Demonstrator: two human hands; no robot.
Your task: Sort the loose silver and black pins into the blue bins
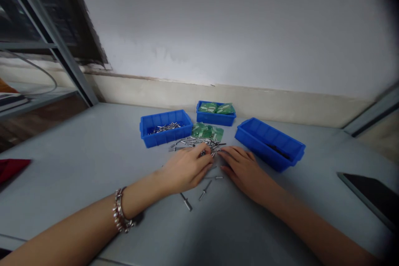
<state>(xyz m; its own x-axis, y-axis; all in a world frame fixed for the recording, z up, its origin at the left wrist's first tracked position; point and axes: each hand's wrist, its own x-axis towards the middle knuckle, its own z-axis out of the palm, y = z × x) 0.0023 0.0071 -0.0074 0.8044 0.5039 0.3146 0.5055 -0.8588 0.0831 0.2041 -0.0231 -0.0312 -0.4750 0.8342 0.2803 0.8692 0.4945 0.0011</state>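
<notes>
A loose pile of silver blind rivets (pixel 182 143) lies on the grey table in front of me. My left hand (pixel 188 169), with a beaded bracelet at the wrist, is over the near side of the pile. Its fingers are curled together among the rivets, and what they hold is hidden. At the pile's right edge is my right hand (pixel 243 169), palm down, fingers stretched out and fingertips touching the rivet ends. Nearer to me, a single rivet (pixel 205 190) and a larger rivet (pixel 187 203) lie apart from the rest.
Behind the pile are a green-printed plastic packet (pixel 208 131) and a blue bin (pixel 215 119) of similar packets. A blue bin (pixel 168 135) with rivets stands left; another blue bin (pixel 264 149) with dark pieces stands right. A dark flat device (pixel 370 195) lies far right, red cloth (pixel 14 169) far left.
</notes>
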